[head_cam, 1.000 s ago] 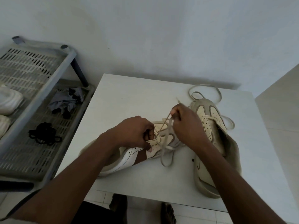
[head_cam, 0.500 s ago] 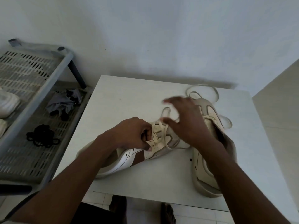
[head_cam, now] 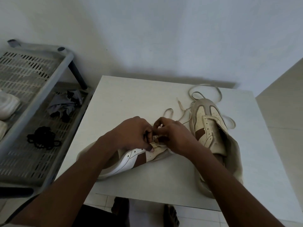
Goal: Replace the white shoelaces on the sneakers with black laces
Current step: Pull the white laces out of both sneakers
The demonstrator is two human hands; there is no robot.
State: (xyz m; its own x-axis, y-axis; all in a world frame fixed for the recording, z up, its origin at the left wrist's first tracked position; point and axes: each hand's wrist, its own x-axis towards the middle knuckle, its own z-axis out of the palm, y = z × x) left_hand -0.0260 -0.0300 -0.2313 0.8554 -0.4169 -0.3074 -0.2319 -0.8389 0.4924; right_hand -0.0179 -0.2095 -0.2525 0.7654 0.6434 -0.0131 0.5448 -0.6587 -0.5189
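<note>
Gripping the near sneaker (head_cam: 131,159) w/ your left hand (head_cam: 131,135), fingers curled on its upper by the eyelets.
Your right hand (head_cam: 173,136) curls in at the same spot; can't tell what it pinches. Sneaker lies on its side nr the tabletop's (head_cam: 131,99) front-left corner; 2nd sneaker (head_cam: 208,128) along the right edge, white lace (head_cam: 180,104) loose round its toe. Black laces (head_cam: 43,138) sit on the rack (head_cam: 54,76), left of the table.

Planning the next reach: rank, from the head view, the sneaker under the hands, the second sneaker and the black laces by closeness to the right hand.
1. The sneaker under the hands: directly beneath the right hand.
2. The second sneaker: just to its right on the table.
3. The black laces: far left, on the rack.
</note>
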